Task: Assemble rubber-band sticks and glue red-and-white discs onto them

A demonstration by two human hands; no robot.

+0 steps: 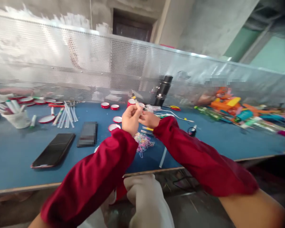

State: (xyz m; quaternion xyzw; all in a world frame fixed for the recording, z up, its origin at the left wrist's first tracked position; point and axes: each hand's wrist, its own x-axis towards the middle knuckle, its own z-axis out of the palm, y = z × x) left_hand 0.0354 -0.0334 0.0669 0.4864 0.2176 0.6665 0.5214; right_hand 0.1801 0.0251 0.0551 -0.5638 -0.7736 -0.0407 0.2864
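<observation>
My left hand is closed, thumb and fingers pinching a slim stick with a dark tip and a yellow band that points up and away. Right beside it, my right hand is closed too, its fingertips pinched close to the left ones. What it grips is too small and blurred to tell. Both hands are above the blue table. Beneath them lies a pile of small pastel rubber bands. Red-rimmed white lids are to the left of my left hand.
Two dark phones lie at the left, near clear plastic tubes and a white cup of sticks. A black cylinder leans against the perforated metal screen. Orange and green plastic pieces are heaped at the right.
</observation>
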